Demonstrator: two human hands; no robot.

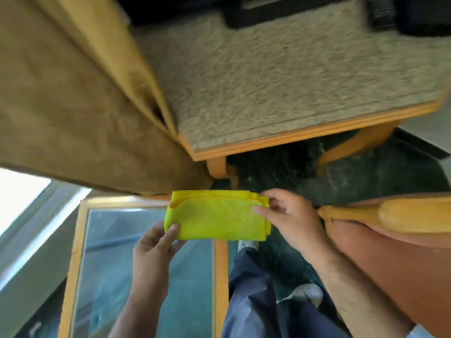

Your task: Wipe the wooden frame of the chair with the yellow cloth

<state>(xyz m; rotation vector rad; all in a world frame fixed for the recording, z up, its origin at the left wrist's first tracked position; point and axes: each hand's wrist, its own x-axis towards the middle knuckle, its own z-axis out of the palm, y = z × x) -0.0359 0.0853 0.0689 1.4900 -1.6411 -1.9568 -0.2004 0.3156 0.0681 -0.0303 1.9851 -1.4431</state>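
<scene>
Preparation holds us: left hand (156,245) and right hand (288,213) each pinch the folded yellow cloth (217,218); next, press it against the chair's wooden seat rail (292,135) at twelve o'clock.

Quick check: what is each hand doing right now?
Left hand: closed on the folded yellow cloth, lower left corner.
Right hand: pinching the same cloth's right edge.

your left hand (156,245) pinches lower left corner of folded yellow cloth (214,219), thumb on top. your right hand (288,215) grips cloth's right edge. cloth held flat between both hands, above glass table (220,276) with wooden rim. chair (280,69) ahead: beige seat, wooden frame (292,135) along front edge, curved legs over dark floor. second chair's wooden arm (402,215) just beside your right wrist.
</scene>
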